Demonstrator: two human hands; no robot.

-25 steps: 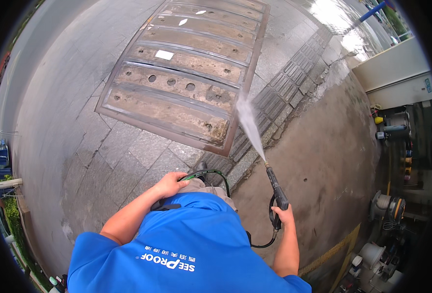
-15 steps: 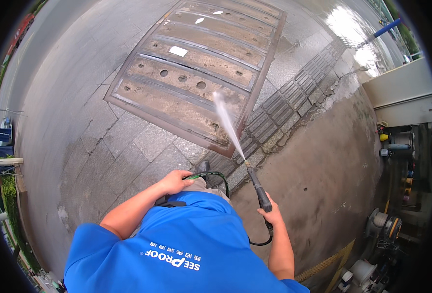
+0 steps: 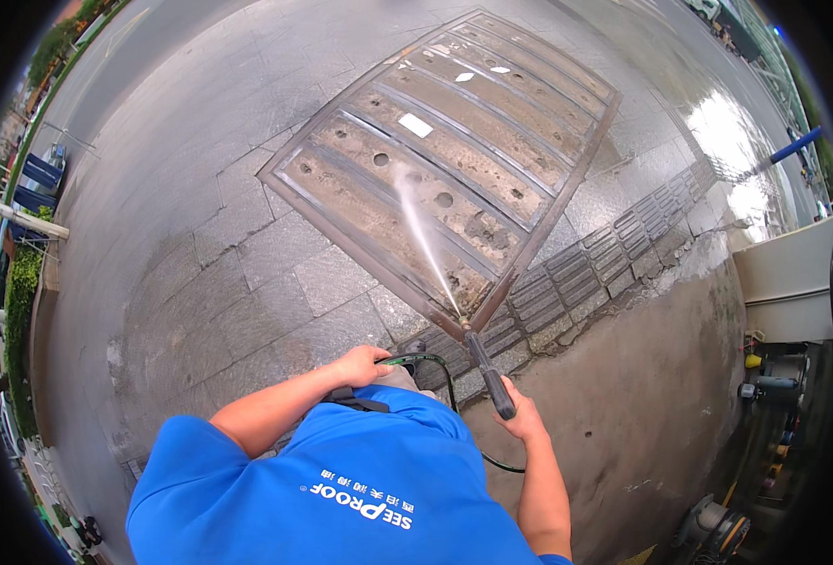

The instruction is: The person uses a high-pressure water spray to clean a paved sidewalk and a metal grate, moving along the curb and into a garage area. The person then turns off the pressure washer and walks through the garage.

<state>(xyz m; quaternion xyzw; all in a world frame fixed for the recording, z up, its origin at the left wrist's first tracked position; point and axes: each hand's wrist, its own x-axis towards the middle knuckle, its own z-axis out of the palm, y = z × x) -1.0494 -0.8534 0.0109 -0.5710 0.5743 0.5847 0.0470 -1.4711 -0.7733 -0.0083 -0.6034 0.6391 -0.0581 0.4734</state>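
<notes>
My right hand (image 3: 522, 412) is wrapped round the rear grip of a black pressure washer gun (image 3: 491, 375), held out ahead and tilted to the left. White water spray (image 3: 423, 234) shoots from its brass-coloured nozzle (image 3: 464, 323) onto the nearer part of a metal-framed ground cover (image 3: 416, 188) with muddy panels and round holes. At my waist, my left hand (image 3: 363, 363) closes on a dark green-and-black hose (image 3: 443, 363), which loops down in front of me. More hose shows below the right hand. Part of the left hand's fingers is hidden.
Wet stone paving (image 3: 275, 282) surrounds the cover. Ridged tactile tiles (image 3: 567, 278) run along its right side, beside a muddy concrete patch (image 3: 605, 414). A hose reel (image 3: 713, 527) and other equipment stand at the right. A planter hedge (image 3: 25, 320) is at the left.
The view has turned, so the cover sits farther right and lower. The gun points more to the left, and its spray has moved left across the cover. Both hands keep their holds.
</notes>
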